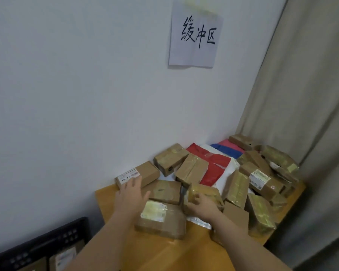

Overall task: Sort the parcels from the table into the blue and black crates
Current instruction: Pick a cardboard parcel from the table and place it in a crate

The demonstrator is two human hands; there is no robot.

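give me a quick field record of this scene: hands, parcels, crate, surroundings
left hand: left hand open, fingers spread over the brown cardboard box with the white 12V4A label
right hand: right hand grips a tape-wrapped brown parcel
nearest parcel: flat brown box with a shiny label, between the forearms
soft bags: red plastic mailer, blue one behind
surface: yellow wooden table
crate: black slotted plastic crate, lower left, parcels inside
wall: handwritten paper sign

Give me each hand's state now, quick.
Left hand: open, fingers spread over the labelled box.
Right hand: gripping a taped parcel.
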